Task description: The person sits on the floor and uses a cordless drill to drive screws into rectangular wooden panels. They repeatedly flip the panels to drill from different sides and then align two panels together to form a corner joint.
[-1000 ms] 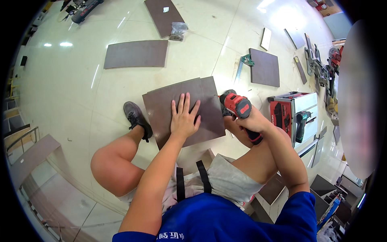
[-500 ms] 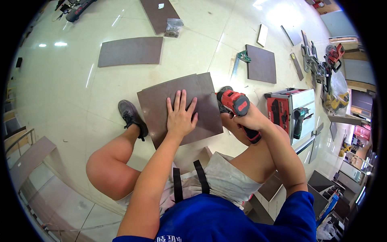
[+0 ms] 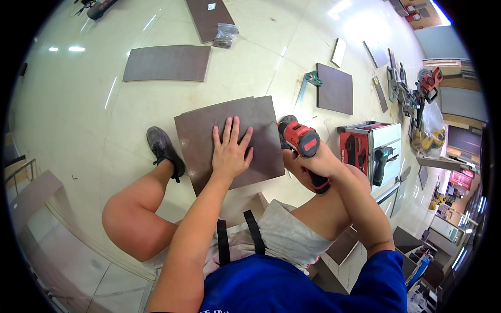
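Overlapping brown panels [image 3: 263, 151]: centre, between the legs [image 3: 136, 218], presumably for steadiness. Red drill [image 3: 304, 140]: at their 3 o'clock, nose toward the panel edge, apparently for alignment; contact cannot be told. Clear bag [image 3: 226, 35]: at 12 o'clock. Hands: apart. Left hand [image 3: 229, 154]: fingers spread, flat on the top panel, seemingly bracing. Right hand [image 3: 319, 161]: wrapped round the drill's handle.

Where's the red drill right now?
Head view, right of centre: the red drill is in the right hand, beside the right edge of the brown panel under the left hand.
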`<state>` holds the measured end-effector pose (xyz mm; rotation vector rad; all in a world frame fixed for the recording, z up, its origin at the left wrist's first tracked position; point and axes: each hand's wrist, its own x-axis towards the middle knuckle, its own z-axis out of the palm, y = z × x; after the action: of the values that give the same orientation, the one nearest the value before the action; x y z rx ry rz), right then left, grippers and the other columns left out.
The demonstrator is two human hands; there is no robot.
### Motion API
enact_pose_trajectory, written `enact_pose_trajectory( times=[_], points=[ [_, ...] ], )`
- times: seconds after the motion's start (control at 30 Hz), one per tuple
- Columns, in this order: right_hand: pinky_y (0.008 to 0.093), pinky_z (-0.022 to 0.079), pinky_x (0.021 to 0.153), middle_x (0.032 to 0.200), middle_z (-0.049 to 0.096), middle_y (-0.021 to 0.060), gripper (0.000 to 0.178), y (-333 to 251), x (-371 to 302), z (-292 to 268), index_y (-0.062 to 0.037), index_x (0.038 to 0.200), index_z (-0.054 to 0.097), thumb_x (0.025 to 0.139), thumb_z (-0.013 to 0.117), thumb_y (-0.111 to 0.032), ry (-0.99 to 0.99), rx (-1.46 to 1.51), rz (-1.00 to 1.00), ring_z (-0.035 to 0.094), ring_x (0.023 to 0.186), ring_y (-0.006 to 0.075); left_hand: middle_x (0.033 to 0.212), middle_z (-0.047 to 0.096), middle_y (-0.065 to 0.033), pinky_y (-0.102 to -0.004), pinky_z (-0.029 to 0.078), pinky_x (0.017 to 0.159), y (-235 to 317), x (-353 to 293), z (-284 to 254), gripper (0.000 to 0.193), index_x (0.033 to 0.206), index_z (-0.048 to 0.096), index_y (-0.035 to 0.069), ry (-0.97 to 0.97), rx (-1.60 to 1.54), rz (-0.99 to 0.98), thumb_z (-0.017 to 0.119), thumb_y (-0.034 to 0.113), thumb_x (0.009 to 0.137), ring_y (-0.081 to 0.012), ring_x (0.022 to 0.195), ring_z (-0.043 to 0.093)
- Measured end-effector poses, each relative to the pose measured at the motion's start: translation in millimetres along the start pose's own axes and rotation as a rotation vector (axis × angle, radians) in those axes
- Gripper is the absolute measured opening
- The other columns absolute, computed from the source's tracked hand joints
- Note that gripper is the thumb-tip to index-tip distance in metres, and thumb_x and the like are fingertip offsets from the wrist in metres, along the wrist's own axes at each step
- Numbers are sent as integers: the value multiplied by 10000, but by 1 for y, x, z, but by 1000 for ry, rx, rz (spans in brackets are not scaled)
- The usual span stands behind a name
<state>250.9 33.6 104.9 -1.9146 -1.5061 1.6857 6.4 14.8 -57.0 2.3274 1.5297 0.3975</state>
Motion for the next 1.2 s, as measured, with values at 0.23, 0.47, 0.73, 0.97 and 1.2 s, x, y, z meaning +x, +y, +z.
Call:
enact_pose_trajectory(
  times=[0.23,0.47,0.73,0.97,1.2],
  points=[
    [318,536,606,734,642,41,133,4,-3,14,-25,917,619,800,665,-69,-6,62,39,632,638,138,1637,288,-212,-662,179,1195,-2,-1,-2,601,1442,565,205,11,-8,-4,685,352,872,-377,1535,230],
    [319,564,615,810,665,60,226,12,7,4,-18,996,617,803,704,-96,-18,-22,-7,662,668,153,1637,289,-212,-658,172,1198,0,-3,-4,599,1440,567,203,8,-8,-6,685,361,874,-375,1533,237],
    [335,605,583,841,666,103,280,-48,39,-37,12,1022,591,778,704,-63,-169,92,280,699,638,200,1641,284,-207,-659,165,1200,-1,0,2,621,1458,555,215,13,25,-19,691,385,876,-379,1532,237],
    [338,603,598,896,639,109,398,-47,40,-28,4,1140,554,780,717,-42,-214,18,253,704,672,205,1649,254,-218,-613,170,1220,-13,-6,-14,696,1496,506,183,-67,-44,63,694,442,878,-382,1539,217],
    [345,539,531,770,611,61,307,-45,45,-28,-18,1024,568,746,699,-14,-158,-125,288,656,592,179,1646,264,-218,-579,188,1229,-26,-10,-15,704,1505,499,192,-34,-56,109,694,445,877,-365,1533,235]
  ],
)
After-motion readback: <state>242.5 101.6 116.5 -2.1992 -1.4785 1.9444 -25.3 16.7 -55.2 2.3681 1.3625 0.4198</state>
